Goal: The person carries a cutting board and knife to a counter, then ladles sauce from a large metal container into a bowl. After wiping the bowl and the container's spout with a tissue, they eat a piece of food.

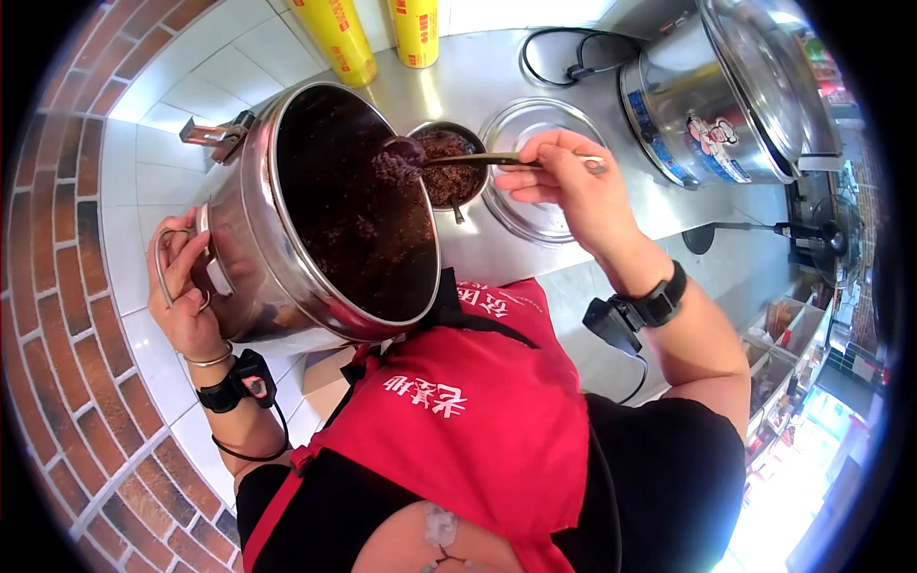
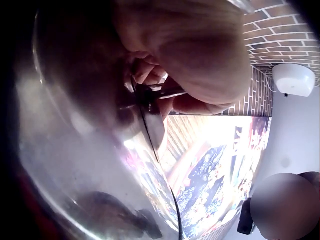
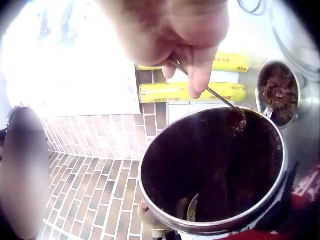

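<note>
At the tilted pot (image 1: 246, 224), L hand (image 1: 188, 315) fingers grip handle (image 1: 159, 269), R hand (image 1: 585, 191) fingers pinch ladle (image 1: 495, 159); L-grip slip may spill dark mix (image 1: 344, 191).

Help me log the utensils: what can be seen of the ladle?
The ladle has a slim, shiny, metal-looking handle with a curved end, and a bowl coated in dark, reddish, lumpy food. The right hand pinches the handle near that end. The bowl is over the mouth of the tilted pot, near its rim.

Your pot (image 1: 205, 224) is shiny smooth metal, ladle (image 1: 487, 159) glossy metal, apron (image 1: 478, 401) matt red cloth, wall (image 1: 67, 286) brick-patterned.
</note>
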A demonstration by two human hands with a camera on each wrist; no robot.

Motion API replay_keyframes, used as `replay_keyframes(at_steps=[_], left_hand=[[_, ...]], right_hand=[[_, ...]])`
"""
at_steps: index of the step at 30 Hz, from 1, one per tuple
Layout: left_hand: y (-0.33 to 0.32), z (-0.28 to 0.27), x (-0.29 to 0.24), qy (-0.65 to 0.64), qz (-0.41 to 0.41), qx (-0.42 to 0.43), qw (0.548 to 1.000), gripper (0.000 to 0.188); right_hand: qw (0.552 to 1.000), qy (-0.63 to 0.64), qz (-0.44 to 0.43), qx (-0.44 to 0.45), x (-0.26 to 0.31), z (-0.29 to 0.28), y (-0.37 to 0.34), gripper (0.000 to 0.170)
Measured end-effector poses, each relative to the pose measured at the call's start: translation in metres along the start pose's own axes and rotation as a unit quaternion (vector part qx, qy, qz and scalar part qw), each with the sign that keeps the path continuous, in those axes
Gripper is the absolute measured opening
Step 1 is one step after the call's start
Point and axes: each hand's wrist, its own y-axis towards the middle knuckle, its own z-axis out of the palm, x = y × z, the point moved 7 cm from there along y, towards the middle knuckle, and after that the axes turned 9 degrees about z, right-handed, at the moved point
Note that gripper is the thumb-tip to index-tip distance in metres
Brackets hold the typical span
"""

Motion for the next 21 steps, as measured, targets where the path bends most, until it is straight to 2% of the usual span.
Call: replay_keyframes(at_steps=[6,10,11,12,13,14,16,17,18,20,21], left_hand=[[0.002,0.0,0.001,-0.001,0.003,0.006,1.0,0.05],[0.003,0.001,0.002,-0.003,-0.001,0.0,1.0,0.051],[0.003,0.002,0.001,-0.003,-0.001,-0.001,1.0,0.051],[0.002,0.002,0.001,0.001,-0.008,-0.004,1.0,0.052],[0.002,0.002,0.002,0.005,-0.015,-0.007,1.0,0.053],[0.002,0.002,0.003,0.006,-0.014,-0.005,1.0,0.053],[0.001,0.002,0.003,0.006,-0.012,-0.002,1.0,0.053],[0.002,0.002,0.003,0.006,-0.011,-0.001,1.0,0.053],[0.002,0.001,0.003,0.006,-0.009,0.0,1.0,0.053],[0.002,0.001,0.003,0.004,-0.008,0.002,1.0,0.053],[0.002,0.001,0.003,0.003,-0.008,0.003,1.0,0.053]], right_hand=[[0.997,-0.049,-0.022,-0.049,0.009,-0.022,-0.006,0.019],[0.995,-0.075,-0.055,-0.043,-0.019,-0.026,0.004,0.015],[0.97,-0.215,-0.108,-0.029,-0.021,-0.021,0.003,0.013],[0.923,-0.351,-0.159,-0.016,-0.022,-0.012,-0.001,0.012],[0.889,-0.427,-0.167,-0.007,-0.023,-0.004,-0.006,0.011],[0.889,-0.427,-0.167,-0.007,-0.027,-0.004,-0.006,0.011],[0.789,-0.526,-0.309,0.071,-0.033,0.016,-0.019,0.015],[0.752,-0.557,-0.344,0.072,-0.034,0.023,-0.025,0.018],[0.752,-0.558,-0.344,0.072,-0.036,0.024,-0.029,0.018],[0.669,-0.647,-0.354,0.092,-0.047,0.031,-0.036,0.021],[0.669,-0.647,-0.354,0.092,-0.047,0.032,-0.038,0.021]])
